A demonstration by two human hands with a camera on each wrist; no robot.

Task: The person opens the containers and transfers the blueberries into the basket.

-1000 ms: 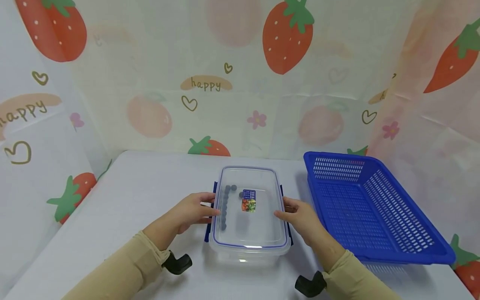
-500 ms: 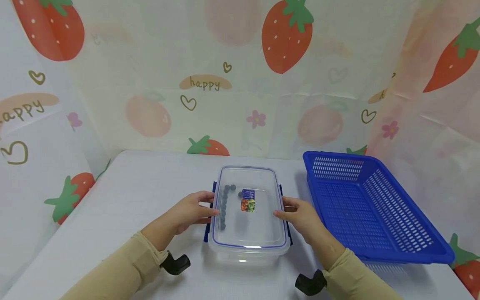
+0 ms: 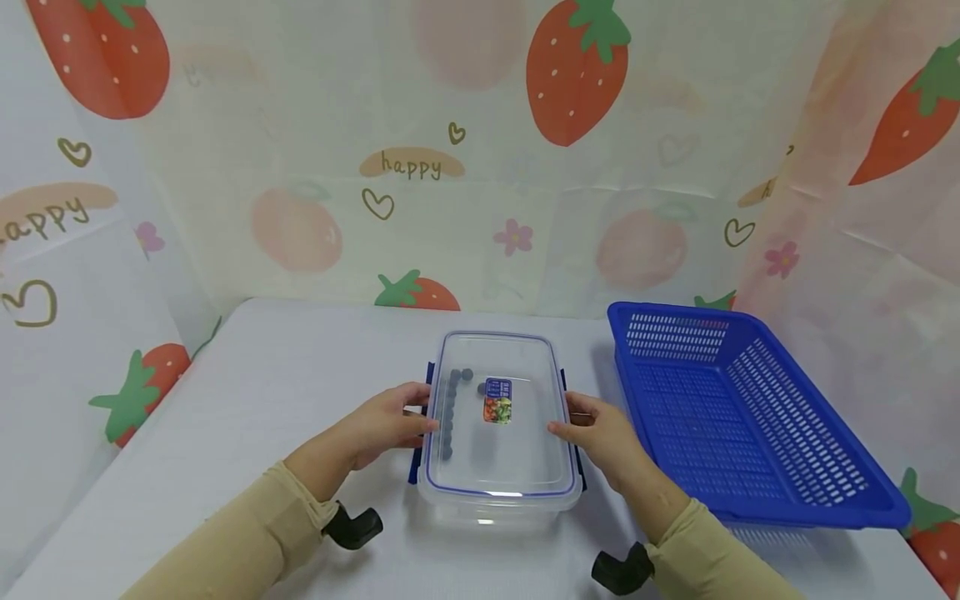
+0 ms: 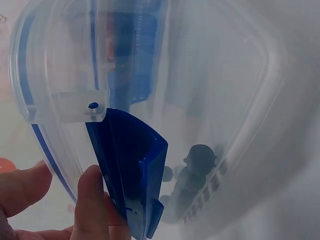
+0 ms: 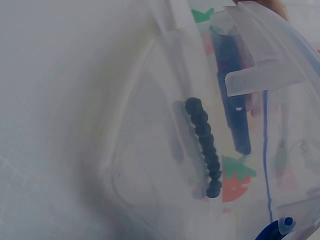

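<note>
A clear plastic food container [image 3: 517, 471] with a blue-lined lid and a printed label [image 3: 497, 402] stands on the table. Small dark round pieces [image 5: 204, 135] lie inside it, mostly in a row along the left wall. My left hand [image 3: 382, 427] holds its left side, thumb at the lid's edge. In the left wrist view, the fingers [image 4: 91, 200] touch a dark blue latch [image 4: 132, 160] that sticks out from the wall. On the opposite side my right hand [image 3: 603, 433] holds the container, its thumb on the lid's rim and the other fingers partly hidden beside the right latch.
A blue perforated plastic basket [image 3: 817, 400] stands to the right, close to my right forearm. White cloth covers the table [image 3: 315, 350]. Behind it hangs a strawberry-printed backdrop [image 3: 517, 200]. Black mounts [image 3: 354, 527] sit at both wrists.
</note>
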